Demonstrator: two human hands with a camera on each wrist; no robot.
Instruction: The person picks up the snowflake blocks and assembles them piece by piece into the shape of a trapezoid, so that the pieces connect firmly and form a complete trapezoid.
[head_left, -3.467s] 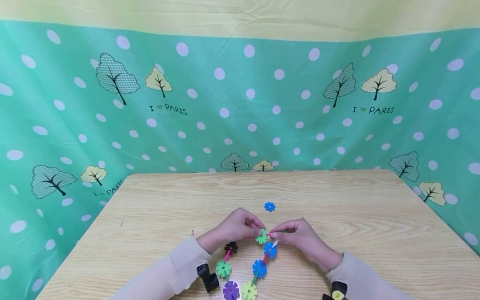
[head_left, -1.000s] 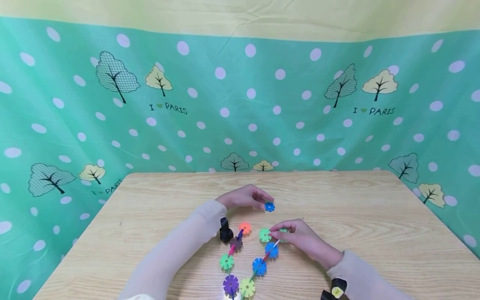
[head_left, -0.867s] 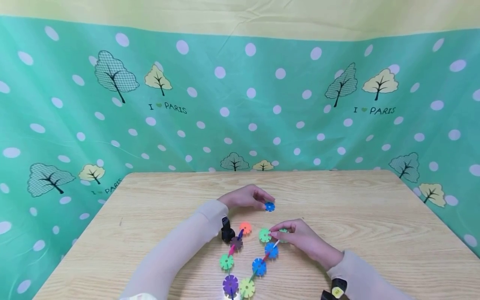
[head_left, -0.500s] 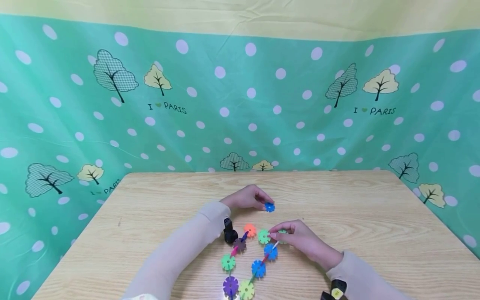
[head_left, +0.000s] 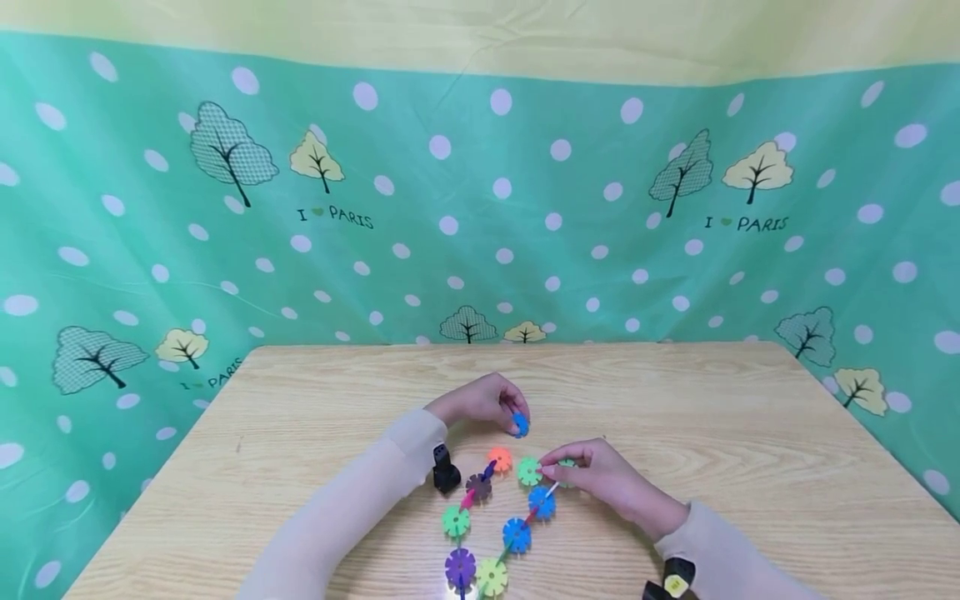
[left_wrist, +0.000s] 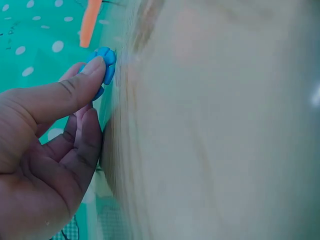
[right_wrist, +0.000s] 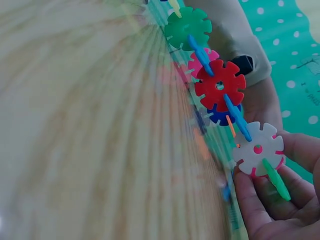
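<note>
My left hand [head_left: 487, 402] pinches a blue notched plastic disc [head_left: 521, 425] between thumb and fingers, above the table beyond a chain of linked discs. In the left wrist view the blue disc [left_wrist: 107, 62] stands under the thumb tip. My right hand [head_left: 600, 473] holds the chain's right end, where a light green disc [head_left: 528, 472] sits at its fingertips. In the right wrist view its fingers grip around a white disc [right_wrist: 258, 148] with a green disc [right_wrist: 276, 180] slotted in edge-on. An orange disc [head_left: 499, 459] tops the chain's left side, close below the left hand.
The chain curves toward me through a purple disc [head_left: 460, 568] and a yellow-green disc [head_left: 492, 577], running off the bottom of the head view. It lies on a wooden table [head_left: 300, 433]. A green dotted curtain [head_left: 420, 192] hangs behind.
My left hand left the chain, reached to the blue disc lying farther back and picked it up. Just now it has drawn the disc left and toward me. The right hand keeps its place.
</note>
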